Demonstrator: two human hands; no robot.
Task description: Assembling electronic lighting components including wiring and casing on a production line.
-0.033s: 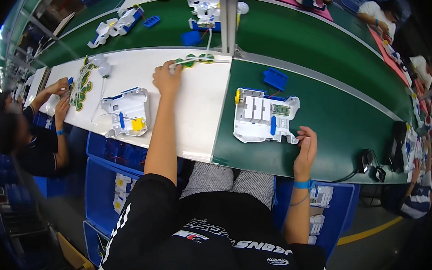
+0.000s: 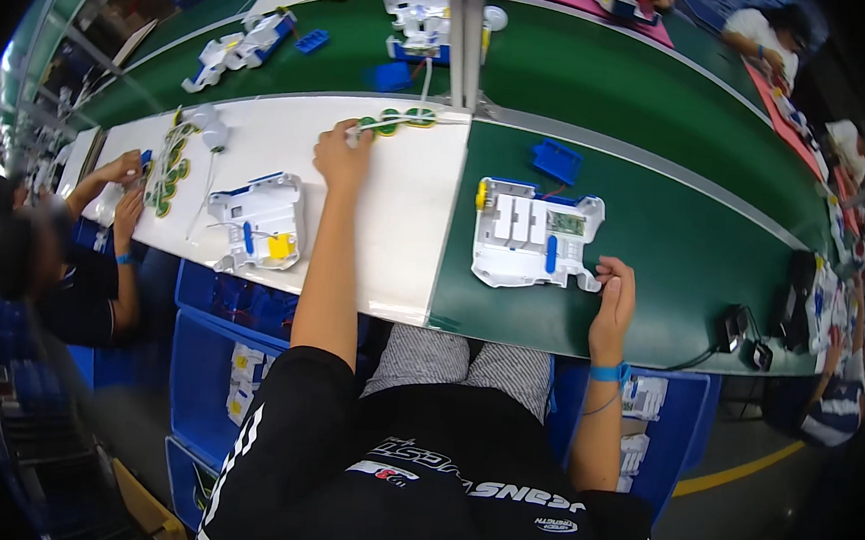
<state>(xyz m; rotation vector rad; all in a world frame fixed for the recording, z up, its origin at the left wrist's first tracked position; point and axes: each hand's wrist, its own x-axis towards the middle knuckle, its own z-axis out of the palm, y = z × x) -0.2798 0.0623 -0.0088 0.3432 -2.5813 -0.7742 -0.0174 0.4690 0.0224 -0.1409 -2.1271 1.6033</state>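
Observation:
My left hand (image 2: 344, 159) reaches across the white board to its far side. Its fingers are closed on the near end of a white cable (image 2: 428, 120) lying over several round green circuit boards (image 2: 390, 121). On the green mat, my right hand (image 2: 615, 295) rests open, fingers loosely curled beside the lower right corner of a white plastic housing half (image 2: 501, 261). This housing faces up, with three white blocks, a small green circuit board (image 2: 565, 223), a blue strip and a yellow round part. Behind it lies a blue plastic part (image 2: 557, 161), joined by a red wire.
Another white housing (image 2: 273, 221) with a yellow block lies left of my left forearm. Beyond it are more round green boards (image 2: 167, 173), beside a co-worker's hands (image 2: 126, 183). A metal post (image 2: 463, 46) stands ahead. Black adapters (image 2: 735, 329) sit at right; blue bins (image 2: 206, 380) stand below.
The whole view has shifted slightly. Both hands keep their places against the board, cable and housing.

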